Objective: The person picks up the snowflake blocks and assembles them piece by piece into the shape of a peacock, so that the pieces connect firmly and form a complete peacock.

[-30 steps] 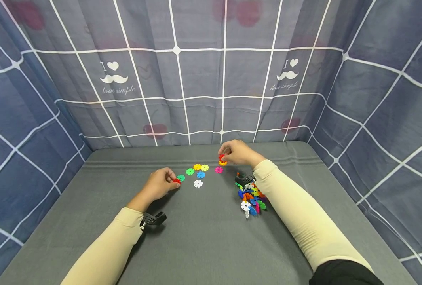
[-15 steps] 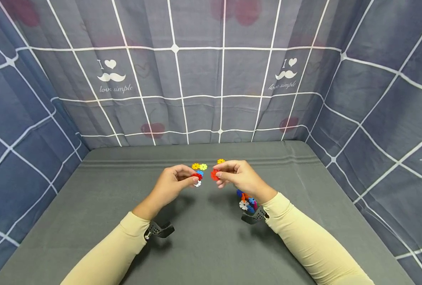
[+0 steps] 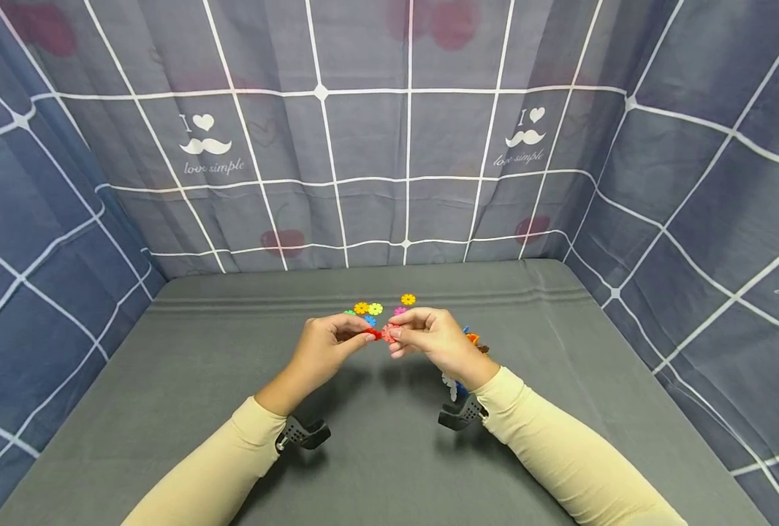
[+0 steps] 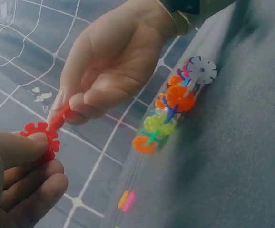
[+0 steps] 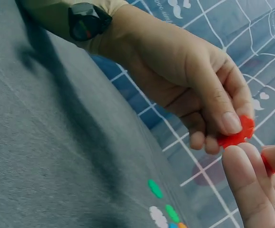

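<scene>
Above the table, the left hand pinches a red notched disc between thumb and fingers. The right hand pinches another red disc, which meets the left one edge to edge in the head view. In the left wrist view the left hand's red disc faces the camera, and the right hand holds its disc nearly edge-on against it. The right wrist view has the left hand's disc in its fingers; the other disc is mostly hidden behind fingertips.
Beyond the hands lie loose discs: orange, pale yellow, blue and others. A pile of mixed discs stands near the right hand, partly hidden by it in the head view. A grid-patterned curtain surrounds the grey table.
Both hands have lifted their red pieces off the far part of the table and moved inward and nearer. The two red discs, apart half a second ago, now meet between the hands.
</scene>
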Available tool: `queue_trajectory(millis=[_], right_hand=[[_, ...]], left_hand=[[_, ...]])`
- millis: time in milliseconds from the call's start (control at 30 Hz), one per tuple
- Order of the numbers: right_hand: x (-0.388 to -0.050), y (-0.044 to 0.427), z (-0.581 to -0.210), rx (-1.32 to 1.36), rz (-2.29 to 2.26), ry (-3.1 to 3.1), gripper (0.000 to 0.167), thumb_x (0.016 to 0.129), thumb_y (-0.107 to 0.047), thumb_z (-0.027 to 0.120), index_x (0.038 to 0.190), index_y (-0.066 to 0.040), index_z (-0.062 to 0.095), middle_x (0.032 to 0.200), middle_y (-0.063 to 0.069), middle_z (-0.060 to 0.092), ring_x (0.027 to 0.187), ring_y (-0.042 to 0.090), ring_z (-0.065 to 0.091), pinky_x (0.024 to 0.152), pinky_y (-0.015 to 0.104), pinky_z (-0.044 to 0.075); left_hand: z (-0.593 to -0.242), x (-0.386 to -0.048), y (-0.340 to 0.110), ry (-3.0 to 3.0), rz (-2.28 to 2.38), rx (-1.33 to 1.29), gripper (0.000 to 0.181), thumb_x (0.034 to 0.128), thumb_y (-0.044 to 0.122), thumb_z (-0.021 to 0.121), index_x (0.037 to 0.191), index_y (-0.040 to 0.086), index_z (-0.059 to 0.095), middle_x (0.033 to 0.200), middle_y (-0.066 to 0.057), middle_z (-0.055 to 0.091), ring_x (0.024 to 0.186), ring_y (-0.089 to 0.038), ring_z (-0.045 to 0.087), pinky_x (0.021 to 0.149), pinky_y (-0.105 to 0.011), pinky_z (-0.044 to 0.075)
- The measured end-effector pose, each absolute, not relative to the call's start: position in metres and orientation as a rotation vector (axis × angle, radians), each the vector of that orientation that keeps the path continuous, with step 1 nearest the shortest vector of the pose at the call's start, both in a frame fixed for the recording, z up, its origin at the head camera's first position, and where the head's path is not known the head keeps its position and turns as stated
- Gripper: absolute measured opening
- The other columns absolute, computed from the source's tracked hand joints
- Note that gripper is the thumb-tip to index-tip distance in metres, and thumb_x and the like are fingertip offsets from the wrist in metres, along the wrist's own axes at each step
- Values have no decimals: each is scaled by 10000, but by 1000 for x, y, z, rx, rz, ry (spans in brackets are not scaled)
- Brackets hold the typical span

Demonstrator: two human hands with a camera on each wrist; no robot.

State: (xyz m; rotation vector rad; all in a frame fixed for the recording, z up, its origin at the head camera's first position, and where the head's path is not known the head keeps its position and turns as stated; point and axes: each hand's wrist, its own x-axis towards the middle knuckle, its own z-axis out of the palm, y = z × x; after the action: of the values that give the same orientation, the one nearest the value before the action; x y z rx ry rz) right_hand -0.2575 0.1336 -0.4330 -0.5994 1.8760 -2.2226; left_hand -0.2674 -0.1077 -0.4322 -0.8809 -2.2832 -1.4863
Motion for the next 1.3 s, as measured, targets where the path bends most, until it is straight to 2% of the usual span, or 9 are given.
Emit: queue_trajectory(millis=[133,367,600,700,933,1100,1167,1300], right_hand=[[-256,131,-431,-611,-2280,1862,274,972,68,706,1207,177,618,1109,331,697,836,347,745,806,509,610],[-249,121,-432,-495,-2374,1769,187,981,113,661,1143,144,574,1053,283,715,795,327,758,799,502,611],[-242,116,-431,-484,-2399,1755,178,982,115,657,1134,130,564,1109,436,628,785,293,764,799,495,610],[-240,115,-431,-482,-2403,1764,171,974,128,658,1124,140,579,1089,451,615,779,308,766,788,500,611],[-235,117,-432,-479,-2388,1801,175,975,121,662,1130,153,587,1052,388,639,781,312,770,777,489,611],[-238,122,-429,-562,-2229,1827,174,981,73,683,1121,121,591,1013,335,686,812,364,756,788,531,611],[-240,126,-426,-612,-2095,1878,152,986,48,688,1105,98,608,984,305,707,808,371,742,766,505,621],[-242,134,-422,-669,-1866,1968,121,975,6,727,1051,66,656,923,216,736,786,437,669,667,361,596]], left_hand=[[-431,-268,-108,-2237,-1422,-890,147,838,49,903,952,53,811,876,30,778,728,-121,742,650,-286,601],[-433,-266,-106,-2178,-1254,-962,165,802,36,927,926,58,820,873,25,777,745,-96,739,674,-297,610],[-432,-262,-104,-2090,-1162,-1002,186,781,7,933,918,56,818,869,15,777,745,-97,730,670,-299,608],[-434,-261,-102,-2045,-1115,-1027,212,758,-26,935,913,51,814,874,7,777,750,-110,729,669,-306,606],[-438,-261,-99,-1937,-1025,-1146,236,740,-87,920,920,15,806,886,-31,781,788,-169,748,671,-312,606],[-431,-268,-106,-1968,-1131,-1267,253,760,-110,894,954,32,814,910,-9,781,807,-149,741,696,-269,592],[-428,-270,-109,-1995,-1168,-1329,268,776,-122,877,984,34,815,944,-5,782,845,-159,743,729,-266,590],[-427,-270,-109,-2018,-1229,-1439,289,800,-149,844,1039,10,808,1018,-36,784,921,-208,752,789,-275,593]])
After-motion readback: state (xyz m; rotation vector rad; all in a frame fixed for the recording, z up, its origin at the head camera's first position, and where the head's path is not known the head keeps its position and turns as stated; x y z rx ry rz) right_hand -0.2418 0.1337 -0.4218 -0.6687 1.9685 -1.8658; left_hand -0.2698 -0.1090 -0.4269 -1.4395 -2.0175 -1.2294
